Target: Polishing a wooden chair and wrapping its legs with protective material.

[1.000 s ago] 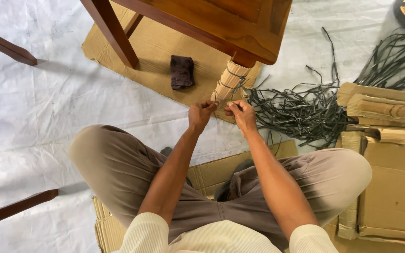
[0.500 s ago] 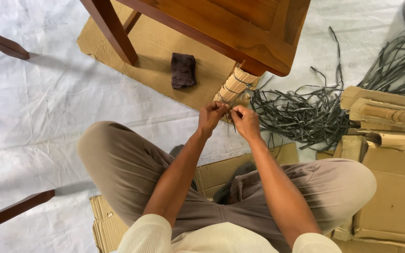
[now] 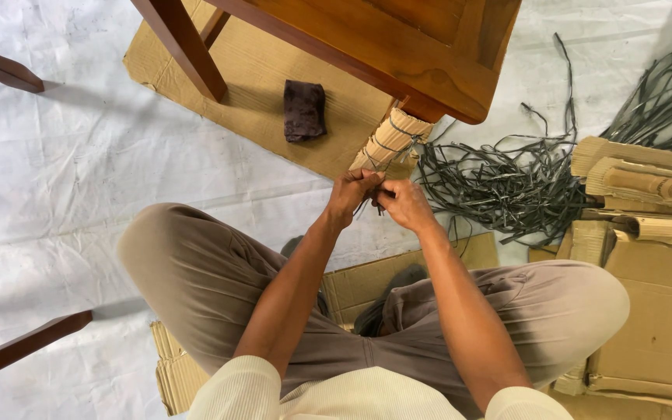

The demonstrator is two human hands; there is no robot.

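Strap, a thin dark strip, is pinched between both hands at the foot of a chair leg. Around it: a wooden chair stands above, its near leg wrapped in corrugated cardboard, the wrap, already bound by dark bands. A flat cardboard sheet lies under the chair, with a small dark cloth on it. To the right is a loose heap of dark straps on the white floor sheet, and beyond it a stack of cardboard pieces. More chair legs show at the left edge. The person sits cross-legged on cardboard, knees wide, so the arms reach forward between them.

The strap is narrow, flat and grey-black; only a short length shows between the fingers, running up to the wrap.

The left hand and right hand are together, fingertips touching, both closed on the strap just below the wrap's lower end. The left hand touches the wrap; the heap lies just beside the right hand.
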